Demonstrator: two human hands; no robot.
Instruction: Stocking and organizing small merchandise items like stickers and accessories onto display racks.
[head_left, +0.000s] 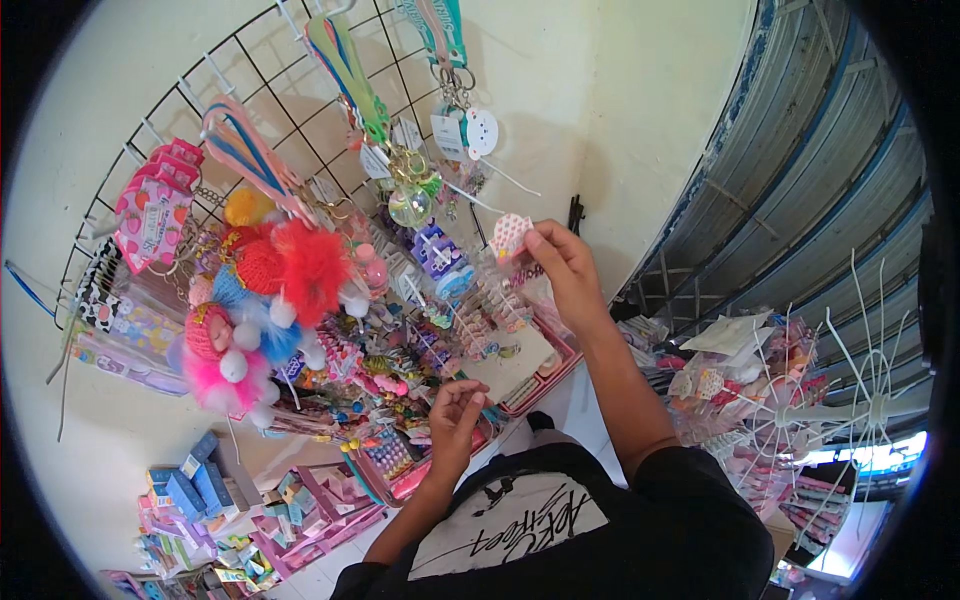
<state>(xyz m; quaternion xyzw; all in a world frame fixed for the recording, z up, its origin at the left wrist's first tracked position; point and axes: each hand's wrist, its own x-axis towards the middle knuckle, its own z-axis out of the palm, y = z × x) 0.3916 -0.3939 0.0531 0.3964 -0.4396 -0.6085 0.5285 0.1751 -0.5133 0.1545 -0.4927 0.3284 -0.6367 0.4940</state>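
Note:
My right hand (568, 270) pinches a small white card with a pink pattern (511, 234) between thumb and fingers. The card's top edge is at the tip of a white display hook (472, 198); whether the hook passes through it I cannot tell. Lower down, my left hand (452, 420) is half curled with its fingers apart, and I see nothing held in it. It is near hanging rows of small carded accessories (431, 349). Purple cards (437, 251) hang on a hook left of my right hand.
A black wire grid (270, 79) on the wall carries hooks with doll pom-pom keychains (262, 300) and strap keychains (345, 75). Pink baskets (319, 517) with boxes stand lower left. At right are a metal shutter (780, 150) and a rack with protruding wire hooks (832, 412).

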